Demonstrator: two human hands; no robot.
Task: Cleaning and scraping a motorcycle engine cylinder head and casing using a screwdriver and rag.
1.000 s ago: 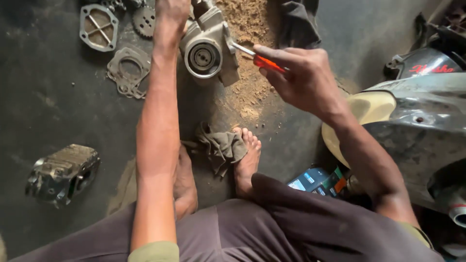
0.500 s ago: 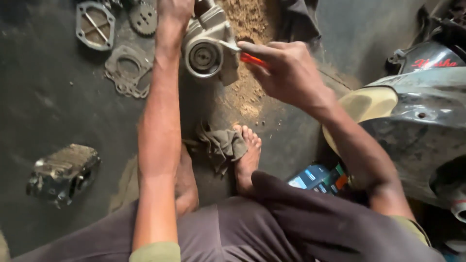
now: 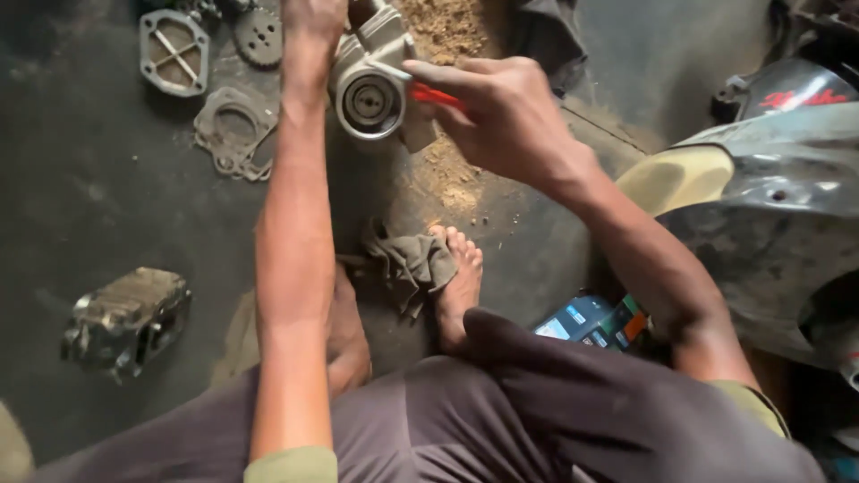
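Head view: my left hand (image 3: 313,22) is wrapped around the top of the grey metal housing (image 3: 376,76), partly cut off by the frame edge, holding it just off the dark floor (image 3: 80,197) w/ its round bore facing me. My right hand (image 3: 506,116) is closed on a red-handled tool (image 3: 434,94); its metal tip sits at the housing's rim, just above the bore.

To do this bit well, I reckon: keep the left grip firm so the housing can't twist, steer w/ the wrist, light pressure so the tip doesn't skid toward my fingers.

Nearby: sawdust pile (image 3: 447,170) under the housing, gasket (image 3: 233,130) and square cover plate (image 3: 174,52) to the left, rag (image 3: 412,264) by my foot (image 3: 456,286), engine block (image 3: 125,317) well apart.
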